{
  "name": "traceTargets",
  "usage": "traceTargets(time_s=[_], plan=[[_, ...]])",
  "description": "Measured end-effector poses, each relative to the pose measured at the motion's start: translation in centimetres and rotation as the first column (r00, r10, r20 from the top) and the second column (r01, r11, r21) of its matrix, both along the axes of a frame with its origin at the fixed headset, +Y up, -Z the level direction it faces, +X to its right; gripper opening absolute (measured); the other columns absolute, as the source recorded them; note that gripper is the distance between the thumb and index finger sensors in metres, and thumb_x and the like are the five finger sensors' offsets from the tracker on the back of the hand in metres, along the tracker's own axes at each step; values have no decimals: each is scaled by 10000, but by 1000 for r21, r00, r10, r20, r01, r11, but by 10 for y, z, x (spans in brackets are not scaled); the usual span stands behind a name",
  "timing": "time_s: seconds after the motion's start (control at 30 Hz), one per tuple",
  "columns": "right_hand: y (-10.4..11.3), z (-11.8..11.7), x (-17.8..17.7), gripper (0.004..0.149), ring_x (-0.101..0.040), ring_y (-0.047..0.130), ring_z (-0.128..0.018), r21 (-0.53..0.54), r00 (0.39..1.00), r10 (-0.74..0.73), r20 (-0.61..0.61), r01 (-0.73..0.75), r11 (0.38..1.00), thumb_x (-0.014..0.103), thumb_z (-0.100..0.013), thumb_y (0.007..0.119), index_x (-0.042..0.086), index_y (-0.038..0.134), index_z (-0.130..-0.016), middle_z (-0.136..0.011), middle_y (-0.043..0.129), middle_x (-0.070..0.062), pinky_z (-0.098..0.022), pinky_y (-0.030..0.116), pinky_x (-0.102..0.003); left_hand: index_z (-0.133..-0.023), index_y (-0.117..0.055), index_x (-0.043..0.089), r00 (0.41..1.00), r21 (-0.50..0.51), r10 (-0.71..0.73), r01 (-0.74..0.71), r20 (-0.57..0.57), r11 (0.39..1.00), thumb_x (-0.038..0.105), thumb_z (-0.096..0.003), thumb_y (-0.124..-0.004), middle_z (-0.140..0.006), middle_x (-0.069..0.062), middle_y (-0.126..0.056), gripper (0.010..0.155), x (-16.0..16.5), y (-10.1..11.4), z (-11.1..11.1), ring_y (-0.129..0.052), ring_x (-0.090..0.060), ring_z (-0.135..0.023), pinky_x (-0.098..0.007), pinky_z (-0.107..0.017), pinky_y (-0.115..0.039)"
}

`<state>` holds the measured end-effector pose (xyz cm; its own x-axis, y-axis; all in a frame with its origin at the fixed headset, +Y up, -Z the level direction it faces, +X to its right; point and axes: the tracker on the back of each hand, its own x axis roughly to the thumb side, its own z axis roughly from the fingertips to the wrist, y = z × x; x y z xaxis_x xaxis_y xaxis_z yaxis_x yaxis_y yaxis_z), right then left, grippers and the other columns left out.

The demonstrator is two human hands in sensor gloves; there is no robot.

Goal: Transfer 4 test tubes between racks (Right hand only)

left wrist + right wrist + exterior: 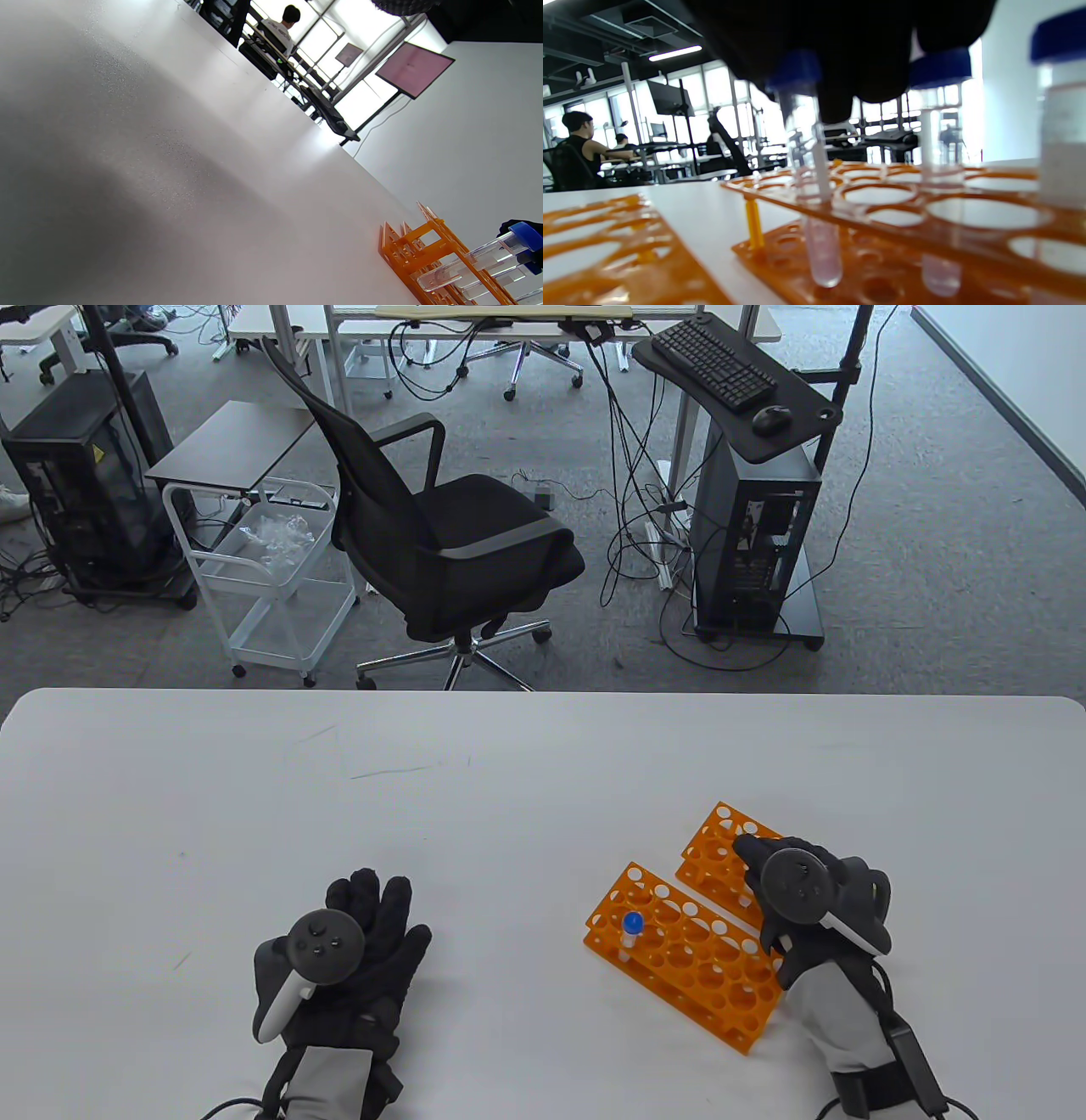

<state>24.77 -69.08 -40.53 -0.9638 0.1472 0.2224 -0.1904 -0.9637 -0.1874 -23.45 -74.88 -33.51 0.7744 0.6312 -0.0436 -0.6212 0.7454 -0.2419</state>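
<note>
Reaching over the far orange rack (721,848), the right hand (806,899) is seen, grip can't be told; left hand (356,950) is laid flat, released, near the surface's (509,780) front edge.

Bright even daylight, blown-out windows (746,106) in wrist views, near rack (967,220) blurred, soft shadows

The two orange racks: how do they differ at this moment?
The near rack lies fully in sight, while the far rack is partly covered by the right hand. The near rack shows one blue-capped tube standing alone; on the far rack, the hand reaches down over several capped tubes. Both are orange, perforated and parallel.
</note>
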Motion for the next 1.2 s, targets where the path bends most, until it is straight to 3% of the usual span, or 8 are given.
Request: traceTargets(time_s=[1.2], plan=[[0,1,-1,497,-449,758,-870,-1,1000,10,7,-10,1000,251,-467,801,136,778,-949,-951,855,-173,-616,598,-644,-1133,-142,485,1000,3,-1,1,-1,1000,652,-571,-474,-1148,174,115,674,0,0,0,241,-88,-1025,-406,-758,145]])
